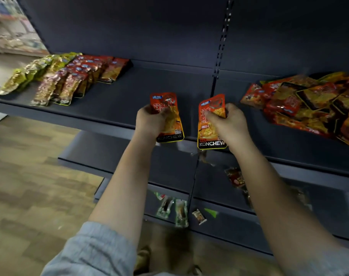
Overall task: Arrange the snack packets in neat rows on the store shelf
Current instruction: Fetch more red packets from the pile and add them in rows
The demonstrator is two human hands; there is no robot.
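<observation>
Right now your left hand (149, 121) has its fingers curled round one flat red-and-orange foil snack packet (169, 118), and your right hand (227, 124) pinches a second matching red-and-orange packet (210, 124) between thumb and fingers; both packets are held upright, apart from each other, above the front edge of the dark metal store shelf (149, 90). Toward the shelf's left end lie the finished rows of overlapping red packets (80, 80), with a row of yellow-green foil packets (38, 70) just beside them at the far left edge. At the right end sits a loose heap of red and orange packets (309, 104), still unsorted. Your risk is probably the slick foil: a light pinch may let a packet slip to the lower shelves, where a few stray small packets (175, 210) already lie. Laying two down at once could also skew the row or nudge its neighbours out of line.
</observation>
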